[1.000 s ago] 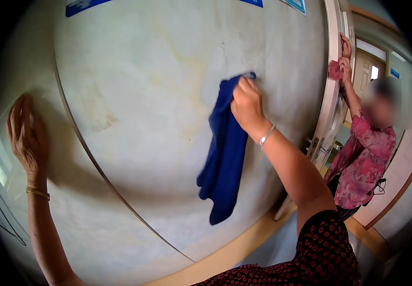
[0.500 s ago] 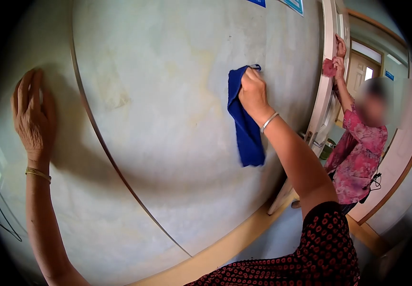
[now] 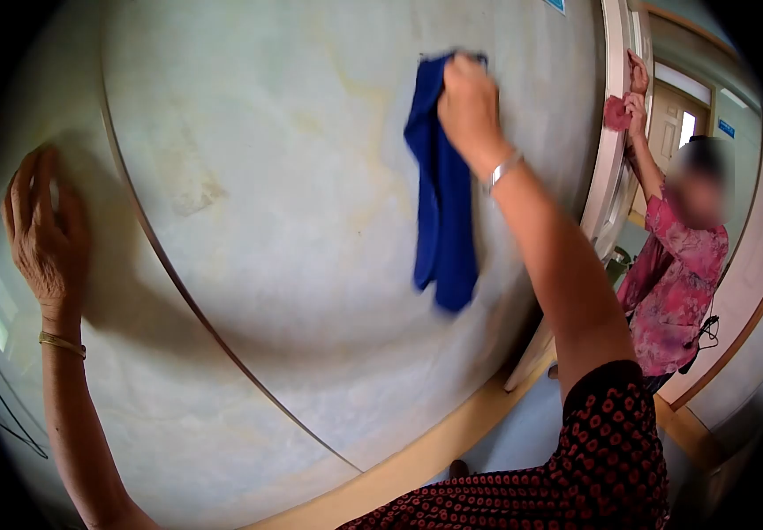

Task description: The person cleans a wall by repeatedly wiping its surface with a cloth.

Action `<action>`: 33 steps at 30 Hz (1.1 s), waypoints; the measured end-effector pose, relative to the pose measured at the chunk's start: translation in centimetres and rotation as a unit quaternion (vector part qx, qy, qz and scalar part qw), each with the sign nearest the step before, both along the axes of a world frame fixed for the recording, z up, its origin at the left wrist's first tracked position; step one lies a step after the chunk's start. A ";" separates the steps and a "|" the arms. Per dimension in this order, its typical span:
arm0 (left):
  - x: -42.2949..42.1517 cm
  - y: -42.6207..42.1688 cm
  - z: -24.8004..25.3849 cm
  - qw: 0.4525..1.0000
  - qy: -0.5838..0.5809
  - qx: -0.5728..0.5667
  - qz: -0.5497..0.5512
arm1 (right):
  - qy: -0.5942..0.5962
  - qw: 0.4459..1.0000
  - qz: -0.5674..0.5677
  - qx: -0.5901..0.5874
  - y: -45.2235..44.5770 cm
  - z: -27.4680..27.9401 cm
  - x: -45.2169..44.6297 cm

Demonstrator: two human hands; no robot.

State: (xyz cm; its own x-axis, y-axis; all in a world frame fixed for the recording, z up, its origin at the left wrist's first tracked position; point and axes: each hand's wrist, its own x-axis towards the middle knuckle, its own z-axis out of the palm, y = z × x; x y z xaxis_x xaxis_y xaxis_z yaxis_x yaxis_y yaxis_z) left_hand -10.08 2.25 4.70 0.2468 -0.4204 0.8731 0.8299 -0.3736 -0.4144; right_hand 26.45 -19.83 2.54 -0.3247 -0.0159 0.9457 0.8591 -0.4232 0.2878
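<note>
My right hand (image 3: 472,102) is closed on a dark blue cloth (image 3: 443,208) and presses its bunched top against the pale wall (image 3: 267,185). The rest of the cloth hangs down in a long folded strip. A silver bracelet sits on that wrist. Far to the left, my left hand (image 3: 46,234) rests on the wall, fingers stretched upward and holding nothing. It wears a gold-coloured bracelet. Yellowish stains mark the wall between my hands.
A dark seam strip (image 3: 178,287) crosses the wall. To the right, a person in a pink floral top (image 3: 686,265) holds a pink cloth (image 3: 617,113) against a white door frame (image 3: 607,168). A tan border (image 3: 399,459) runs along the wall's foot.
My right hand has moved up the wall with the blue cloth, which now hangs longer below it. My left hand stays on the wall. The view has shifted slightly.
</note>
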 end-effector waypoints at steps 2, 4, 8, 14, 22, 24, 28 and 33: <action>0.1 0.2 0.0 1.000 0.000 -0.001 0.010 | -0.020 1.000 0.015 0.017 0.0 2.5 0.7; -0.2 0.3 0.0 1.000 0.010 0.002 -0.002 | -0.027 0.999 0.012 0.015 0.2 2.2 0.7; -0.4 0.2 -0.1 1.000 -0.005 -0.001 0.002 | -0.063 0.996 0.055 -0.027 0.0 -1.9 0.8; -0.2 0.3 0.1 1.000 -0.001 0.009 0.030 | 0.029 0.998 0.023 0.042 0.2 3.0 1.1; -0.1 -0.3 -0.2 1.000 -0.001 -0.006 0.009 | 0.082 0.996 0.017 0.031 0.3 3.1 0.3; 0.1 -0.3 -0.4 1.000 -0.006 -0.007 -0.006 | 0.075 0.997 0.016 0.020 0.7 2.4 0.2; 0.1 -0.4 -0.3 1.000 -0.004 -0.001 -0.015 | 0.084 0.996 0.015 -0.012 0.6 1.3 -0.1; 0.0 -0.3 -0.3 1.000 0.003 -0.005 -0.020 | 0.099 0.994 0.007 0.044 1.0 1.5 -0.2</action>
